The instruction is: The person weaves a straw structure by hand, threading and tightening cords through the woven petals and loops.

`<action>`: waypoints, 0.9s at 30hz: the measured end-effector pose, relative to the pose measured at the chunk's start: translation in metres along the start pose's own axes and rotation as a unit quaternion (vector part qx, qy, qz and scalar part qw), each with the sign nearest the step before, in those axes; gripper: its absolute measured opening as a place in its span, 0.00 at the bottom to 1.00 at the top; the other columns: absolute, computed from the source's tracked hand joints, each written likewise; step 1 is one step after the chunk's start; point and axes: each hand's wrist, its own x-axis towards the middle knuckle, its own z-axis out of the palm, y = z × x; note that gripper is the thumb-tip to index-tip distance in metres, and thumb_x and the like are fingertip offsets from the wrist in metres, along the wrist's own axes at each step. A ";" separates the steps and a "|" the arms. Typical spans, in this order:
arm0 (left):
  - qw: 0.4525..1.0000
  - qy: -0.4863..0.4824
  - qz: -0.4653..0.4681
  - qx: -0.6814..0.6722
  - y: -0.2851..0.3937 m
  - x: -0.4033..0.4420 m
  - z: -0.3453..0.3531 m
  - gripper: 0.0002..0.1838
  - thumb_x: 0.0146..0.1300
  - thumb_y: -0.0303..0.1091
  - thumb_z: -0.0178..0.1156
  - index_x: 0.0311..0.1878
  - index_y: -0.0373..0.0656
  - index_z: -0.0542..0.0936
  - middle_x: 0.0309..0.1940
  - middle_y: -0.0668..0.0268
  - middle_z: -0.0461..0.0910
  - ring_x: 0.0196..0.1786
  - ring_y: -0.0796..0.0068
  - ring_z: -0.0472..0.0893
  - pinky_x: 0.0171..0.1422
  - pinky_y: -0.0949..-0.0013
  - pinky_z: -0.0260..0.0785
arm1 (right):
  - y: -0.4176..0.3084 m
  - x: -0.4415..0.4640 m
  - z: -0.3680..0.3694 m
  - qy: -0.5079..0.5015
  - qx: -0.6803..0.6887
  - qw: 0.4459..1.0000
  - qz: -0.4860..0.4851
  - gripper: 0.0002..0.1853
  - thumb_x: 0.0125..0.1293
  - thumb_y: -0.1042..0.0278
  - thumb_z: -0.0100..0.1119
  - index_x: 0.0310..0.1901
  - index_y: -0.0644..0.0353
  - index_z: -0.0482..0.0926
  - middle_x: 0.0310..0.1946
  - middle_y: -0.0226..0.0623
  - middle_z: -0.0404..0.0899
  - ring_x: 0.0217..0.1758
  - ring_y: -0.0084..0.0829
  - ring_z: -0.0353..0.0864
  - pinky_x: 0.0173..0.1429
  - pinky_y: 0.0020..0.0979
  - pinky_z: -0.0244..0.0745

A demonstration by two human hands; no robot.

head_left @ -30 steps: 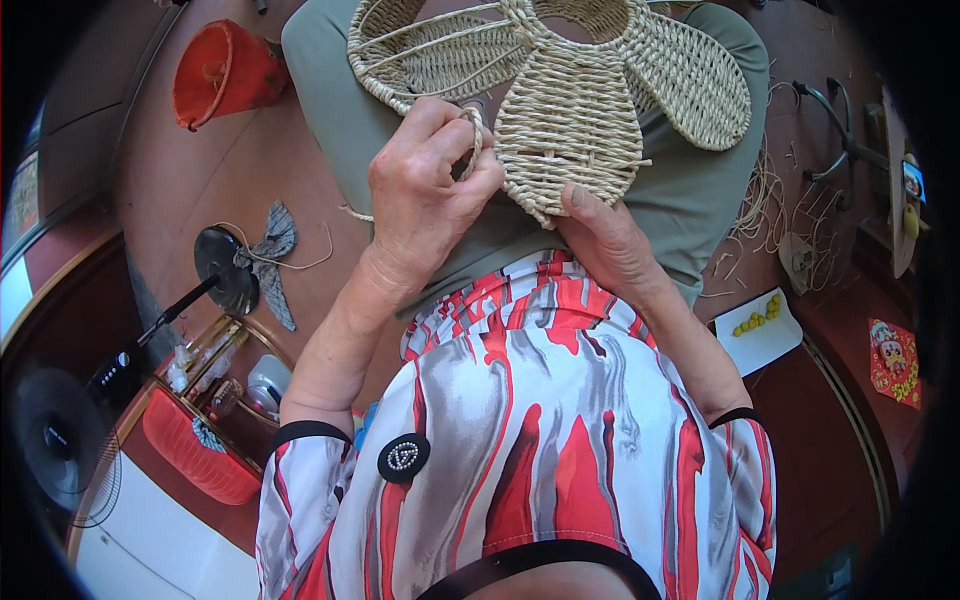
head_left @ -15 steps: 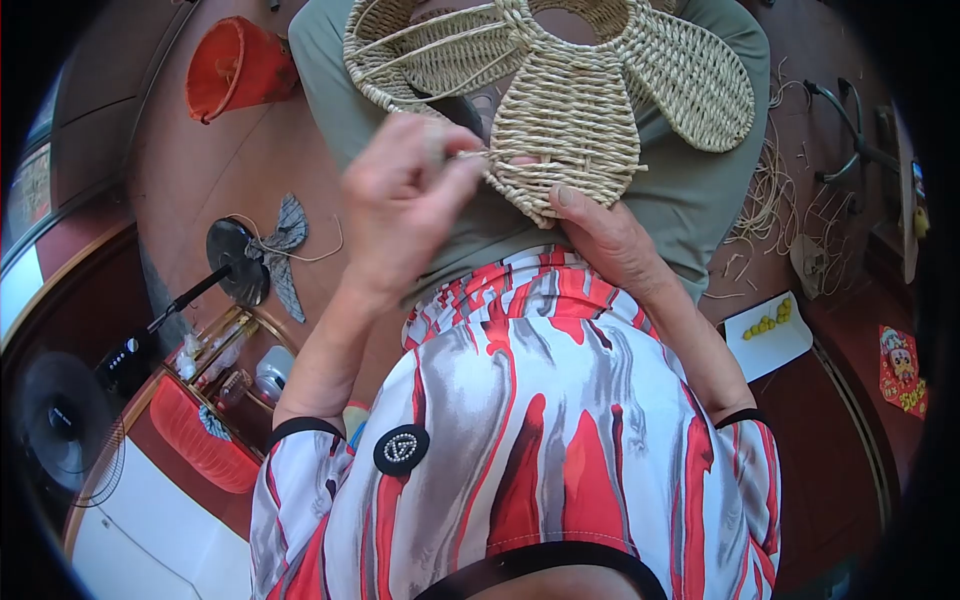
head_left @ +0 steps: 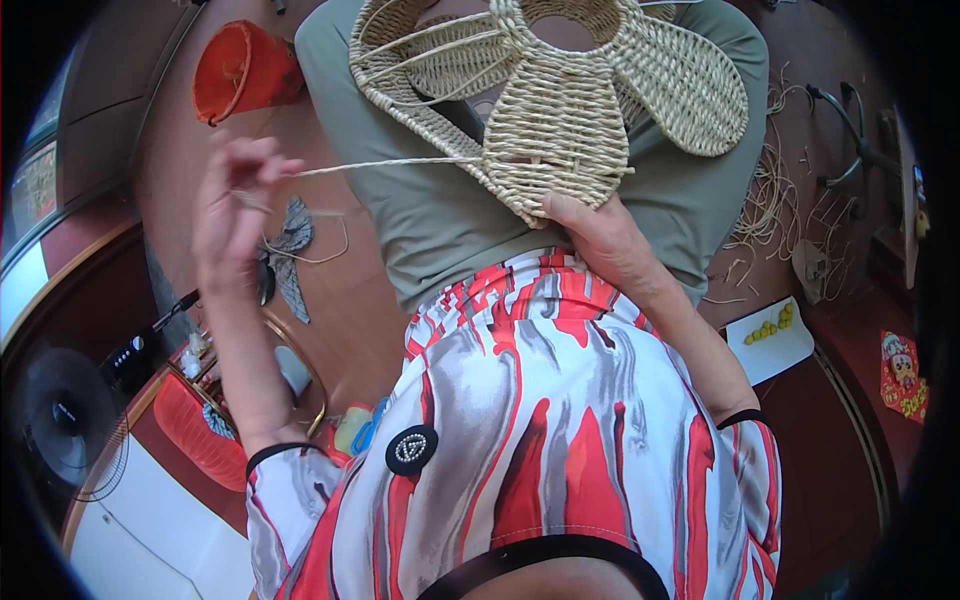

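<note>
Across my lap lies a woven straw piece (head_left: 556,125), with petal-like panels around a round opening. My right hand (head_left: 605,238) grips the lower edge of the front panel, thumb on top and fingers hidden beneath. Well out to the left, my left hand (head_left: 238,210) has its fingers curled around a twisted straw cord (head_left: 395,163). That cord runs taut and nearly level to the panel's left edge. A short strand end sticks out at the panel's right edge. The left panel shows bare, spaced strands (head_left: 440,55).
On the floor at upper left stands a red bucket (head_left: 245,75). Loose straw cords (head_left: 765,205) lie in a heap to the right, above a white sheet (head_left: 765,345) bearing yellow items. A black fan (head_left: 65,420) is at lower left, with a grey patterned cloth (head_left: 292,240) nearer me.
My left hand has moved away from the panel, far to the left, drawing the cord out straight. My right hand keeps its hold, and the woven piece has shifted slightly left.
</note>
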 end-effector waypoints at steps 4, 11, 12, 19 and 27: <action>0.994 -0.033 0.101 0.026 0.082 -0.014 -0.067 0.14 0.82 0.43 0.52 0.39 0.46 0.74 0.31 0.71 0.69 0.27 0.78 0.64 0.40 0.68 0.65 | -0.002 -0.015 -0.017 -0.065 0.146 0.986 -0.041 0.30 0.70 0.73 0.57 0.72 0.74 0.65 0.70 0.50 0.73 0.76 0.37 0.71 0.83 0.41 0.59; 0.853 -0.152 0.209 0.454 -0.017 -0.075 0.080 0.17 0.79 0.44 0.43 0.49 0.40 0.75 0.29 0.63 0.77 0.27 0.77 0.74 0.35 0.73 0.67 | 0.010 0.014 -0.017 -0.089 0.142 0.986 -0.021 0.21 0.78 0.70 0.56 0.68 0.64 0.73 0.63 0.40 0.81 0.62 0.33 0.82 0.66 0.37 0.78; 0.820 -0.205 0.208 0.492 -0.032 -0.075 0.089 0.15 0.79 0.42 0.45 0.49 0.40 0.75 0.27 0.64 0.76 0.27 0.75 0.76 0.35 0.70 0.68 | 0.010 0.022 -0.016 -0.091 0.127 0.987 -0.030 0.20 0.77 0.65 0.60 0.67 0.60 0.75 0.58 0.36 0.84 0.55 0.29 0.84 0.55 0.34 0.81; 0.690 -0.252 0.267 0.624 -0.099 -0.067 0.107 0.10 0.79 0.40 0.51 0.48 0.42 0.70 0.26 0.48 0.79 0.34 0.40 0.82 0.37 0.44 0.69 | 0.013 0.031 -0.013 -0.076 0.156 0.985 -0.011 0.21 0.74 0.60 0.65 0.64 0.58 0.78 0.53 0.31 0.85 0.50 0.22 0.85 0.47 0.30 0.81; 0.636 -0.224 0.289 0.679 -0.095 -0.069 0.111 0.09 0.78 0.38 0.52 0.45 0.42 0.73 0.26 0.51 0.78 0.33 0.44 0.82 0.39 0.46 0.71 | 0.017 0.035 -0.011 -0.070 0.155 0.985 -0.009 0.21 0.73 0.58 0.66 0.63 0.58 0.79 0.51 0.29 0.86 0.48 0.21 0.85 0.44 0.29 0.81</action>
